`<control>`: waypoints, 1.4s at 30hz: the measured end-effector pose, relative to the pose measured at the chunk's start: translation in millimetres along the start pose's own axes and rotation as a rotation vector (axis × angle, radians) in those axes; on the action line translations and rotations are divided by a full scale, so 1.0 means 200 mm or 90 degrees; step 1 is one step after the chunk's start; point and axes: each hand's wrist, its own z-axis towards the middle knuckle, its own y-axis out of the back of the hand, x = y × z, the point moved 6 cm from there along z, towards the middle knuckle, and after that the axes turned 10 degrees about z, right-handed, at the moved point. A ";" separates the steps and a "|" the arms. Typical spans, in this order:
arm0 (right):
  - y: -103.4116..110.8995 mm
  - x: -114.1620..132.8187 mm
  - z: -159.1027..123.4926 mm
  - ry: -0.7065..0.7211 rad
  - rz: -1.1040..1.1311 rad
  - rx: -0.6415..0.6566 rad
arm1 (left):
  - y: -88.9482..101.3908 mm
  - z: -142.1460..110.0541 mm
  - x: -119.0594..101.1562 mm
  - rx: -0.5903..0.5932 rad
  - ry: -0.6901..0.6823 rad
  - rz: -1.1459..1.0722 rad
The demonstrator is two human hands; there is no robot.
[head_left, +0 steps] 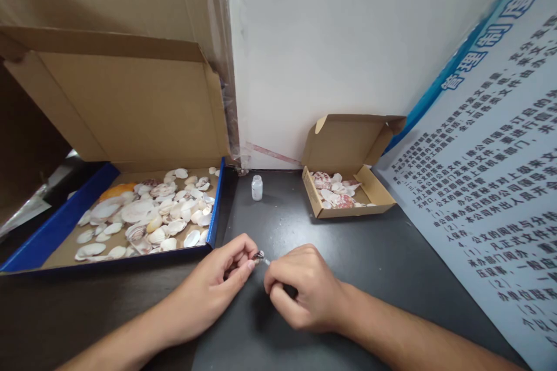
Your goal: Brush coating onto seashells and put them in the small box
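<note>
My left hand [228, 275] is closed, pinching a small dark-and-pale shell [260, 255] between thumb and fingertips. Close beside it, my right hand [304, 287] is curled around a thin tool, perhaps a brush; only its pale tip [266, 262] shows, meeting the shell or nearly so. The fingers hide the rest of this tool. Beyond both hands, a small clear bottle [257, 189] with whitish contents stands upright on the dark table.
At left, a blue-edged cardboard box [39, 243] lies open with many shells [139, 211] inside. A smaller brown box [378, 197] holding reddish-white shells [335, 188] sits at the back right. A white wall [304, 57] rises behind, and a printed board [487, 144] leans at right.
</note>
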 end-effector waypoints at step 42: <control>0.04 -0.04 0.00 -0.063 -0.007 -0.067 | -0.01 0.00 -0.01 -0.001 -0.007 -0.017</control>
